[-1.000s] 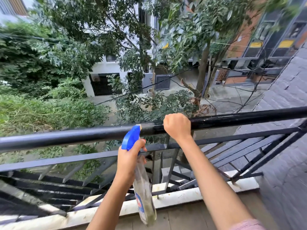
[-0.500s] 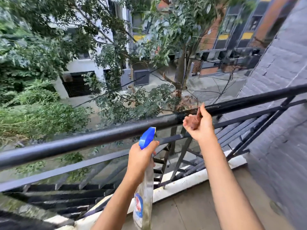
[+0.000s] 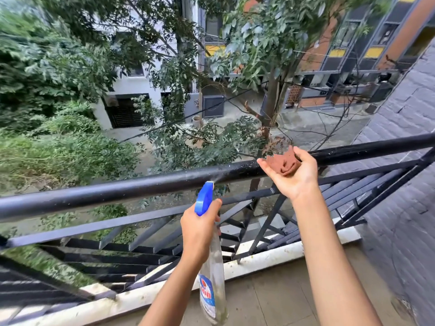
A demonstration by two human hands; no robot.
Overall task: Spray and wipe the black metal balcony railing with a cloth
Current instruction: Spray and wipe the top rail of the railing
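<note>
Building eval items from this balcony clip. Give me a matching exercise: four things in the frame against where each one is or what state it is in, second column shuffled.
Column A
1. spray bottle
2. cloth
3. top rail
4. brick wall

Column B
a. speckled with fine droplets
b. held in the upturned right hand
c. along the right edge of the view
d. gripped by the left hand, nozzle toward the rail

Pairs: 1-d, 2-b, 3-a, 4-c
</note>
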